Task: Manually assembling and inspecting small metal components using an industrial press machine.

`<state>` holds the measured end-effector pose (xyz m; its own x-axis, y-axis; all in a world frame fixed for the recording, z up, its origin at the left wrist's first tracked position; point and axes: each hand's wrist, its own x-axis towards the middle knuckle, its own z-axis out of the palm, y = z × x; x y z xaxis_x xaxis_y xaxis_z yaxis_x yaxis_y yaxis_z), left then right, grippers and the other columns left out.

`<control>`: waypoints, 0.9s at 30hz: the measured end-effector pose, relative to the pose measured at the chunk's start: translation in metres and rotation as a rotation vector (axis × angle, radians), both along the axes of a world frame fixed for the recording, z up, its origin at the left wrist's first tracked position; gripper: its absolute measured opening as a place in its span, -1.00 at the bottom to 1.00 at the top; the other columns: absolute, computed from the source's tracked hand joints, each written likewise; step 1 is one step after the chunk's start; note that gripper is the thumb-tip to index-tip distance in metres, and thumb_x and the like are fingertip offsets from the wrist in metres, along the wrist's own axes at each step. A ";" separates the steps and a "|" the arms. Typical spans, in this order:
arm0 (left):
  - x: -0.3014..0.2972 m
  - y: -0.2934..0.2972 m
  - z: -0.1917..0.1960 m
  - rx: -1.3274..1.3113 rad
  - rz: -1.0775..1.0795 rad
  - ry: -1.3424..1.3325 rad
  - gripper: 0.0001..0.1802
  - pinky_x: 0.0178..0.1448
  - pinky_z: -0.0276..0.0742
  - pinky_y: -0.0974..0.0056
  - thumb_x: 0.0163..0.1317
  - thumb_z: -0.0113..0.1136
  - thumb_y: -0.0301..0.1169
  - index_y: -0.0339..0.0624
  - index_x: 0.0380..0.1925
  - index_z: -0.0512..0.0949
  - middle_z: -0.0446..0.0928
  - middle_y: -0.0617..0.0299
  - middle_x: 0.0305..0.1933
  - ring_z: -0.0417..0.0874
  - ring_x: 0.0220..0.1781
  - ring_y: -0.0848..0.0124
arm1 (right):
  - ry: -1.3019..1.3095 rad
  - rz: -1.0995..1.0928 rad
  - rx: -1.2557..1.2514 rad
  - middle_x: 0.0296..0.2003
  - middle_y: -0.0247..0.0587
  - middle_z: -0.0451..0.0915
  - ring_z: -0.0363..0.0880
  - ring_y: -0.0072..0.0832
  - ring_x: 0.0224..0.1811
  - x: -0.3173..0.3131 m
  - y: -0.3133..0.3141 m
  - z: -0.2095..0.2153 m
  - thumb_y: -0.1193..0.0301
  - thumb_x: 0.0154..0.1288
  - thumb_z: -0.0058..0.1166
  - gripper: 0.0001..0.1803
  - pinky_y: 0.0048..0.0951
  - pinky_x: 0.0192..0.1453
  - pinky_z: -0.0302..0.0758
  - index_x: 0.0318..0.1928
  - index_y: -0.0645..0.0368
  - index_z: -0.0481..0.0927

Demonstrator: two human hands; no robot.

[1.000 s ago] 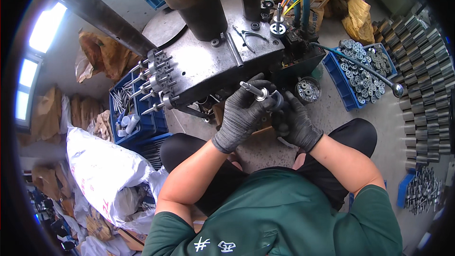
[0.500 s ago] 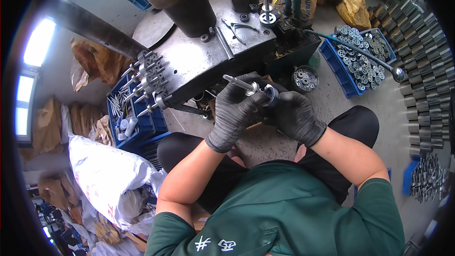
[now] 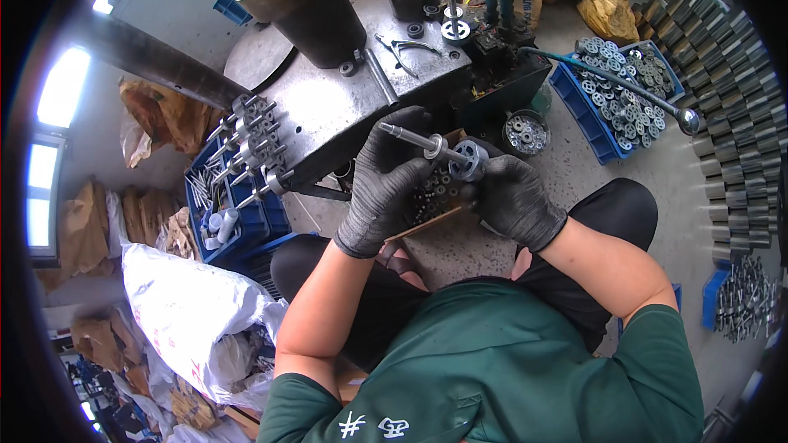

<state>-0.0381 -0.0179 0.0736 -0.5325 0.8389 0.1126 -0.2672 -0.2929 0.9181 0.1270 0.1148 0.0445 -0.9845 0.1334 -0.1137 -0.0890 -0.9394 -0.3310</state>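
Note:
A slim metal shaft [image 3: 404, 136] with a ring-like bearing [image 3: 435, 146] on it points up and left in front of me. At its lower right end sits a round grey end cap with holes [image 3: 469, 161]. My right hand [image 3: 519, 201], in a dark grey glove, grips this cap at its rim, fingers partly hidden behind it. My left hand [image 3: 382, 193], gloved alike, is open around the shaft, with thumb and fingers apart on either side. Whether the left fingers touch the shaft, I cannot tell.
A steel bench [image 3: 328, 107] ahead carries pliers [image 3: 404, 51], a metal rod [image 3: 381, 78] and several shafts with bearings [image 3: 253, 139]. Blue crates [image 3: 593, 133] of wheel-shaped caps stand right, beside stacked metal cylinders [image 3: 722, 139]. A white sack [image 3: 185, 312] lies left; small parts fill a box [image 3: 427, 223] below.
My left fingers have loosened and spread from around the shaft, and that hand has shifted left. The right hand has tipped the cap so its holed face shows.

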 end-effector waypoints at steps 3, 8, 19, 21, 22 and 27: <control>0.008 -0.001 0.003 -0.128 0.029 0.149 -0.27 0.22 0.67 0.20 0.12 0.45 -0.60 -0.25 0.33 0.43 0.59 0.08 0.15 0.64 0.14 0.31 | -0.035 -0.069 0.035 -0.15 -0.27 0.57 0.59 -0.48 -0.15 -0.001 -0.007 0.003 0.31 0.24 0.22 -0.51 -0.41 0.00 0.59 0.16 0.16 0.47; 0.008 -0.002 0.012 -0.139 0.070 0.157 -0.25 0.23 0.63 0.24 0.07 0.53 -0.60 -0.28 0.29 0.44 0.62 0.16 0.01 0.65 0.04 0.41 | -0.304 -0.087 -0.056 -0.16 -0.28 0.57 0.59 -0.51 -0.18 -0.004 -0.007 0.006 0.05 0.50 0.08 -0.54 -0.49 -0.16 0.56 0.14 0.14 0.51; -0.011 -0.026 0.016 -0.189 0.239 0.382 -0.51 0.11 0.66 0.31 0.09 0.52 -0.58 -0.25 0.05 0.58 0.66 0.23 -0.12 0.67 -0.05 0.49 | -0.547 0.092 0.148 -0.48 -0.31 0.58 0.44 -0.54 -0.60 -0.010 -0.007 -0.001 -0.21 0.50 -0.08 -0.41 -0.53 -0.54 0.30 0.10 0.02 0.58; -0.018 -0.033 0.021 -0.143 0.332 0.363 -0.62 0.02 0.66 0.33 0.13 0.49 -0.58 -0.22 -0.06 0.58 0.65 0.24 -0.18 0.66 -0.12 0.52 | -0.484 0.129 0.139 -0.46 -0.26 0.62 0.51 -0.50 -0.58 -0.004 -0.008 0.005 -0.17 0.51 -0.05 -0.45 -0.49 -0.48 0.38 0.11 0.03 0.59; -0.025 -0.039 0.022 -0.147 0.359 0.343 -0.66 -0.01 0.66 0.33 0.14 0.48 -0.58 -0.22 -0.10 0.58 0.64 0.24 -0.20 0.65 -0.14 0.52 | -0.473 0.110 0.174 -0.44 -0.24 0.63 0.53 -0.48 -0.57 0.000 -0.008 0.011 -0.16 0.51 -0.05 -0.43 -0.46 -0.47 0.41 0.12 0.06 0.58; -0.062 -0.084 0.036 0.070 0.594 0.113 -0.84 -0.33 0.47 0.40 0.23 0.32 -0.47 -0.21 -0.24 0.53 0.51 0.31 -0.36 0.48 -0.46 0.52 | -0.332 0.112 0.262 -0.41 -0.16 0.66 0.58 -0.43 -0.55 0.004 -0.016 0.035 -0.11 0.54 -0.06 -0.42 -0.39 -0.41 0.50 0.13 0.14 0.58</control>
